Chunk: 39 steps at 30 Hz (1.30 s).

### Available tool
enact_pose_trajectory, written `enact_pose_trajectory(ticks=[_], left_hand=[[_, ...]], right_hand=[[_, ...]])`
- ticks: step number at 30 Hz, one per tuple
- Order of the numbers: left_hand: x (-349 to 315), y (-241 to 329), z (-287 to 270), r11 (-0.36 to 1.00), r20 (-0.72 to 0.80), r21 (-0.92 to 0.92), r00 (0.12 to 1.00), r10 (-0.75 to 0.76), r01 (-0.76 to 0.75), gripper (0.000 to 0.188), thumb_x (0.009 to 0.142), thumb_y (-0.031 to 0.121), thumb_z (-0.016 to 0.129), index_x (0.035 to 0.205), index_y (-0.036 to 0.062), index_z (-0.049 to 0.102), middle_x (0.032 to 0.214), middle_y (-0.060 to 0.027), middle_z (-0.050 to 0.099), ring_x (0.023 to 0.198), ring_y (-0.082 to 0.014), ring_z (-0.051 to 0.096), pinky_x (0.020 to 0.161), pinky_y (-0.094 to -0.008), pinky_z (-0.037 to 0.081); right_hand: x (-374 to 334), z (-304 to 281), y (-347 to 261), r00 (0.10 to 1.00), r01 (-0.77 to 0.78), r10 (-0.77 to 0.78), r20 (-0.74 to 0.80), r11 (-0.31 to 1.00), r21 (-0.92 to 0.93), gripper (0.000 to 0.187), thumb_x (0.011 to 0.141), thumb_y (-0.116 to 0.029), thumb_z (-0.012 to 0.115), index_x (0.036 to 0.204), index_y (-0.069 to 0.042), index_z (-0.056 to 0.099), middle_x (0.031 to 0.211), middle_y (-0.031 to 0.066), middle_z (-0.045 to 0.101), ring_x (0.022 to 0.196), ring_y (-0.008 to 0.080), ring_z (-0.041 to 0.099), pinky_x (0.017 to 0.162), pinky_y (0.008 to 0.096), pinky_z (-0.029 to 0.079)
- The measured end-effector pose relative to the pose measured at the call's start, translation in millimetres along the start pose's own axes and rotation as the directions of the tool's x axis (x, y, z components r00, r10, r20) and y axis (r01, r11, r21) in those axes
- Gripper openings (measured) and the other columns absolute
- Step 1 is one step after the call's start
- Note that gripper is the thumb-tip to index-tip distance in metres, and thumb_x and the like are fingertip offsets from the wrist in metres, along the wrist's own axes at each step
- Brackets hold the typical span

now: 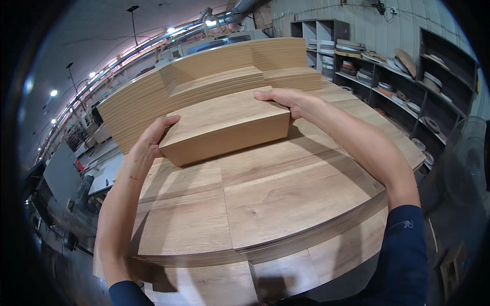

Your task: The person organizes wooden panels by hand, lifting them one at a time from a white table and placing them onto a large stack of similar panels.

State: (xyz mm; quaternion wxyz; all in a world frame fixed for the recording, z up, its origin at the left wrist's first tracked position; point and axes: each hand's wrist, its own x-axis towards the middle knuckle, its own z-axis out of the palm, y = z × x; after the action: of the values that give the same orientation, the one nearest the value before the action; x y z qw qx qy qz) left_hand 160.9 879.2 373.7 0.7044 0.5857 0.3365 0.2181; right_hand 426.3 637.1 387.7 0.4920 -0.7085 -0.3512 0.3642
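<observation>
Between my two hands is a long block with a light wood-grain top and a plain tan front face [229, 136]. Whether it is one piece or several boards pressed together, I cannot tell. My left hand [157, 133] grips its left end, thumb on top and fingers hidden at the side. At the right end my right hand [287, 100] has its thumb over the top edge, its other fingers mostly out of sight. Beneath the block lie wide wood-grain panels [301, 204] in flat stacks, and a shadow falls under its front edge.
Tall stacks of tan boards [133, 104] rise just behind the block. Dark shelves [380, 81] with rolls of edging strip line the right wall. A fan [462, 168] stands at the far right. Machinery and a white table [106, 176] are on the left.
</observation>
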Motion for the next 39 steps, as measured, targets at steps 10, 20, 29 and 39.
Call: enact_pose_trajectory(ticks=[10, 20, 29, 39], left_hand=[[-26, 18, 59, 0.996, 0.167, 0.052, 0.984, 0.066, -0.075, 0.047, 0.094, 0.038, 0.060, 0.122, 0.0005, 0.057, 0.111, -0.0146, 0.067, 0.096, -0.0241, 0.068, 0.079, -0.0439, 0.056], [0, 66, 201, 0.933, 0.152, 0.188, 0.947, 0.282, -0.308, 0.049, 0.090, 0.047, 0.060, 0.118, 0.0064, 0.057, 0.110, -0.0124, 0.063, 0.100, -0.0245, 0.061, 0.080, -0.0527, 0.049], [63, 14, 319, 0.977, 0.043, 0.208, 0.999, 0.028, -0.036, 0.051, 0.092, 0.042, 0.060, 0.125, 0.0022, 0.056, 0.125, -0.0179, 0.058, 0.114, -0.0259, 0.055, 0.092, -0.0542, 0.044], [118, 9, 351, 0.946, -0.054, 0.322, 0.998, -0.032, 0.048, 0.046, 0.096, 0.045, 0.050, 0.127, 0.0106, 0.056, 0.129, -0.0140, 0.058, 0.120, -0.0327, 0.052, 0.090, -0.0615, 0.043]], right_hand=[[-22, -50, 0, 0.998, -0.011, 0.020, -0.056, 0.987, 0.159, 0.058, 0.085, -0.049, 0.071, 0.124, -0.008, 0.058, 0.122, 0.0158, 0.062, 0.111, 0.0275, 0.061, 0.086, 0.0594, 0.048], [-80, -202, -1, 0.963, 0.229, -0.191, -0.192, 0.953, 0.198, 0.052, 0.085, -0.034, 0.075, 0.119, 0.001, 0.058, 0.108, 0.0170, 0.067, 0.092, 0.0210, 0.068, 0.076, 0.0423, 0.060], [-10, -313, 66, 0.997, -0.068, 0.075, -0.010, 0.951, 0.302, 0.048, 0.091, -0.037, 0.068, 0.120, 0.000, 0.059, 0.110, 0.0176, 0.068, 0.093, 0.0243, 0.069, 0.079, 0.0430, 0.059], [56, -352, 84, 0.984, -0.156, 0.172, -0.046, 0.959, 0.235, 0.048, 0.090, -0.044, 0.067, 0.123, -0.009, 0.058, 0.120, 0.0140, 0.064, 0.101, 0.0245, 0.064, 0.083, 0.0534, 0.049]])
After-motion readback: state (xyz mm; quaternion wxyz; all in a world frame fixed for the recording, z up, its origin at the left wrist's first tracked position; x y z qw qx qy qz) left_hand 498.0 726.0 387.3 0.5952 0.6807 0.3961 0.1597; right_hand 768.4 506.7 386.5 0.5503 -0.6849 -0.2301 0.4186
